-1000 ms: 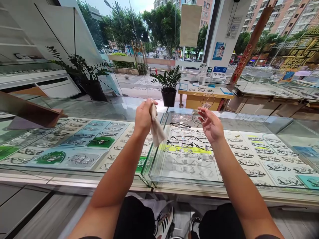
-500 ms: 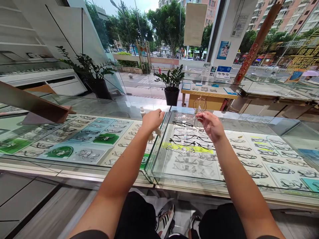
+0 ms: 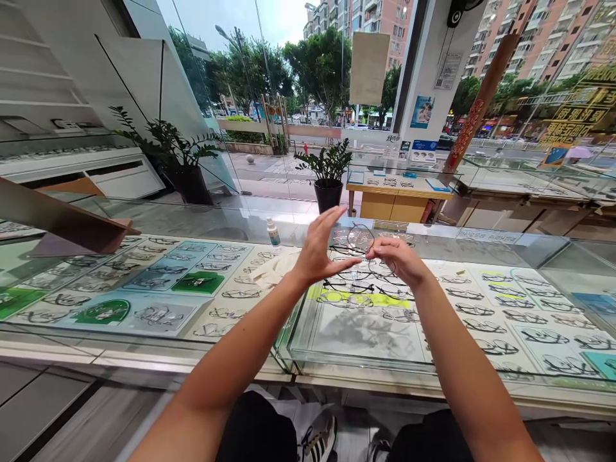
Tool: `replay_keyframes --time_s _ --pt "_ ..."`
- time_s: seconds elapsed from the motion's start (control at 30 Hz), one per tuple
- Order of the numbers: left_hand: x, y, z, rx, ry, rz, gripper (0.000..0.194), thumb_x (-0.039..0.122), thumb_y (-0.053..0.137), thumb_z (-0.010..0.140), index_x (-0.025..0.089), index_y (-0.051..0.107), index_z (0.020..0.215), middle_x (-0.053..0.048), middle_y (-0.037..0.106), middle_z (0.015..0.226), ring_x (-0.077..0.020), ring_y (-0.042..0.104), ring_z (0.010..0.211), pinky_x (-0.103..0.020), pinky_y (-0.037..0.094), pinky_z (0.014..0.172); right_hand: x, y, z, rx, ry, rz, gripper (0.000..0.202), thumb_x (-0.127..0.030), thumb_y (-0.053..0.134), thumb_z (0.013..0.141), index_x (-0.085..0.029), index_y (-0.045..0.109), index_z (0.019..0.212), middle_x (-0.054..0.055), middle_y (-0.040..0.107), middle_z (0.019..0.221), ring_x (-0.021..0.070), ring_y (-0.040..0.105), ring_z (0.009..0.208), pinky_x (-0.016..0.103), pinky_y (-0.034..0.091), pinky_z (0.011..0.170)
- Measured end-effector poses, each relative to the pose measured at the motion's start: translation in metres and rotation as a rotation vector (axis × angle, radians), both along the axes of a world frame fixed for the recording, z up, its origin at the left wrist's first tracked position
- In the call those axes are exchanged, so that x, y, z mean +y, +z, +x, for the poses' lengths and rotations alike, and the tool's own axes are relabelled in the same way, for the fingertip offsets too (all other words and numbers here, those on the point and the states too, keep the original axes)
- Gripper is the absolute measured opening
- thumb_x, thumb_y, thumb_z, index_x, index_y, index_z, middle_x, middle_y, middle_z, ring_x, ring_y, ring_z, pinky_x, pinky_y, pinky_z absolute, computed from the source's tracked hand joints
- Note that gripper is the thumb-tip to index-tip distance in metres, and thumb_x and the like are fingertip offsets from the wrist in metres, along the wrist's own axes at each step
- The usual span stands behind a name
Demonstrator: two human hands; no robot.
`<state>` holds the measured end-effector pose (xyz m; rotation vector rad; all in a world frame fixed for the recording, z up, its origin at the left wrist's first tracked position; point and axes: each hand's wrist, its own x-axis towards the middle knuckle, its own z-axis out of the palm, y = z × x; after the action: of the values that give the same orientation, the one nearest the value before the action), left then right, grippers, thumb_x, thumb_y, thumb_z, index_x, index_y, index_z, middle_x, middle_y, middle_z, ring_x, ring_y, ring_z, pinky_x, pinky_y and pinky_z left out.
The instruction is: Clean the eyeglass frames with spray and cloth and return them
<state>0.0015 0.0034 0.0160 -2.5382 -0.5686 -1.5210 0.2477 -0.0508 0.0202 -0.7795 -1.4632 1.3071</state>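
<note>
A pair of thin round eyeglasses (image 3: 360,236) is pinched in my right hand (image 3: 398,260) above the glass showcase. My left hand (image 3: 318,249), thumb and fingers spread wide, hovers just left of the eyeglasses without visibly touching them. A pale cleaning cloth (image 3: 275,269) lies crumpled on the countertop behind my left wrist. Beside the cloth stands a small spray bottle (image 3: 273,232) with a white top. Part of the eyeglasses is hidden behind my right fingers.
Rows of spectacle frames (image 3: 486,327) fill the glass showcase (image 3: 308,378) beneath both hands. A brown slanted panel (image 3: 62,218) juts in from the left. Potted plants (image 3: 328,189) stand beyond the counter, near the window. A wooden display table (image 3: 399,205) is farther back.
My left hand has let go of the cloth and moved right, its fingers opening near the eyeglasses. My right hand has lowered the eyeglasses and brought them slightly left.
</note>
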Motion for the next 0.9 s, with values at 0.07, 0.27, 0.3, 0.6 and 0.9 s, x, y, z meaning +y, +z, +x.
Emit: replay_keyframes --time_s 0.07,0.27,0.3,0.6,0.9 --pt "-0.007 -0.001 0.004 -0.009 -0.045 -0.027 0.104 0.068 0.083 0.085 0.025 0.037 0.167 -0.019 0.061 0.158 -0.0362 0.056 0.148 -0.055 0.045 0.125 0.0 0.0 0.001 -0.015 0.055 -0.011 0.025 -0.046 0.085 0.079 -0.022 0.079 0.073 0.005 0.073 0.085 0.0219 0.063 0.089 0.037 0.048 0.088" --pt "-0.01 -0.004 0.009 -0.107 -0.16 -0.117 0.071 0.058 0.091 0.081 0.025 0.064 0.138 -0.012 0.078 0.119 -0.0313 0.072 0.113 -0.049 0.056 0.102 0.0 -0.001 0.001 -0.007 0.138 -0.024 0.027 -0.046 0.087 0.079 -0.021 0.08 0.073 0.005 0.073 0.082 0.0186 0.056 0.077 0.034 0.047 0.078" --pt "-0.011 -0.003 0.009 -0.119 -0.161 -0.142 0.069 0.06 0.092 0.079 0.025 0.067 0.133 -0.011 0.079 0.114 -0.0305 0.072 0.108 -0.048 0.056 0.099 0.0 -0.001 0.002 -0.007 0.142 -0.026 0.027 -0.046 0.087 0.079 -0.021 0.08 0.074 0.005 0.073 0.082 0.0179 0.055 0.075 0.034 0.047 0.077" --pt "-0.016 0.0 0.009 -0.304 -0.179 -0.17 0.065 0.065 0.095 0.07 0.024 0.072 0.114 -0.003 0.07 0.091 -0.0203 0.063 0.083 -0.036 0.05 0.08 -0.005 -0.001 -0.001 0.025 0.11 0.011 0.049 -0.07 0.073 0.09 -0.023 0.086 0.09 0.007 0.077 0.091 0.0195 0.058 0.078 0.034 0.048 0.077" --pt "-0.016 -0.004 0.01 -0.397 -0.174 -0.226 0.066 0.072 0.091 0.07 0.025 0.074 0.112 -0.002 0.067 0.09 -0.021 0.061 0.085 -0.037 0.05 0.082 -0.007 -0.006 -0.002 0.043 0.031 0.046 0.052 -0.075 0.066 0.092 -0.028 0.086 0.093 0.005 0.071 0.081 0.0219 0.053 0.077 0.037 0.048 0.078"
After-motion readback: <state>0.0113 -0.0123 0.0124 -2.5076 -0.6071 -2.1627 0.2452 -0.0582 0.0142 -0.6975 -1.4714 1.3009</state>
